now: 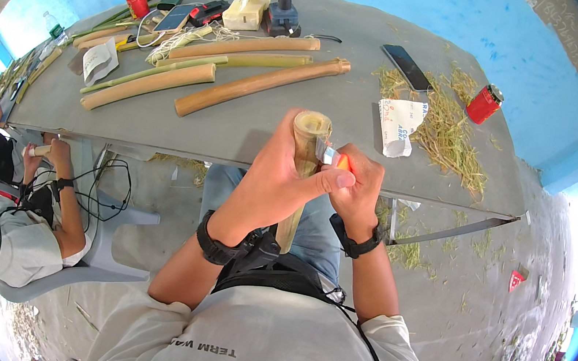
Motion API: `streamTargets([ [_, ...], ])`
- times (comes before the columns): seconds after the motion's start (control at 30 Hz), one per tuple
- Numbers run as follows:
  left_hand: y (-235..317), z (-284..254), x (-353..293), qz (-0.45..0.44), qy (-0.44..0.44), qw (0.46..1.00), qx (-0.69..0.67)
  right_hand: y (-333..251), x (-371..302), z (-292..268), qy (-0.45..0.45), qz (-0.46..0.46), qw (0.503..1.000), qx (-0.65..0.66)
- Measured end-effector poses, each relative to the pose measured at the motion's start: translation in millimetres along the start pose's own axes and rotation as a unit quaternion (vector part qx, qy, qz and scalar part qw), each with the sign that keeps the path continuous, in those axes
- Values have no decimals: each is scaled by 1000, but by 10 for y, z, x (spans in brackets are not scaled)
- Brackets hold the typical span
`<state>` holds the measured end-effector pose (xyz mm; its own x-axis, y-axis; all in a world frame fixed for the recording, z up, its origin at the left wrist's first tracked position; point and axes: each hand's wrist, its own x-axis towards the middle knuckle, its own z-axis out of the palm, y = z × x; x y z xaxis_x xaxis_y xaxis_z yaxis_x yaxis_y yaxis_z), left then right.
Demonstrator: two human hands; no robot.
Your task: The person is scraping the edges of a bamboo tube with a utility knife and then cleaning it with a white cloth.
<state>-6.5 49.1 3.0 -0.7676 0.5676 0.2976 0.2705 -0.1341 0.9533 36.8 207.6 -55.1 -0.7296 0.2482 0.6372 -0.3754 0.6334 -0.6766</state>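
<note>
My left hand [271,178] is wrapped round an upright bamboo tube [305,155], its thumb reaching across toward my right hand. The tube's open upper end faces me, near the table's front edge, and its lower part comes down between my legs. In my closed right hand [362,187] is a small orange-handled craft knife [343,162]. Its blade lies against the right side of the tube, just below the rim. The left thumb is close to the knife handle; whether it presses on it I cannot tell.
On the grey table [250,142] lie several bamboo poles [261,88], a cordless drill [284,2], a phone [407,68], sandpaper [400,126] and a red can [484,103] beside bamboo shavings [451,133]. To my left, a seated co-worker [37,234] holds a pale piece; cables hang nearby.
</note>
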Motion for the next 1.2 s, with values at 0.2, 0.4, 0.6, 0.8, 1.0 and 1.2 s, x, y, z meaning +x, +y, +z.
streamTargets([
  [0.2,-39,23,-3,-2,-26,999,-46,15,-30,12,29,7,999,18],
  [0.4,-57,41,-6,-3,-25,998,-52,27,-27,1,27,0,999,21],
  [0.6,-60,39,0,-2,-18,999,-44,12,-19,23,40,-8,999,-1],
  [0.8,-12,-21,19,-15,-20,1000,6,13,-7,24,41,-19,999,-17],
  [1.0,21,-45,46,-18,-37,998,42,12,-18,34,49,-15,999,5],
  [1.2,111,-64,40,-10,-40,998,50,45,-40,42,85,-38,995,-29],
])
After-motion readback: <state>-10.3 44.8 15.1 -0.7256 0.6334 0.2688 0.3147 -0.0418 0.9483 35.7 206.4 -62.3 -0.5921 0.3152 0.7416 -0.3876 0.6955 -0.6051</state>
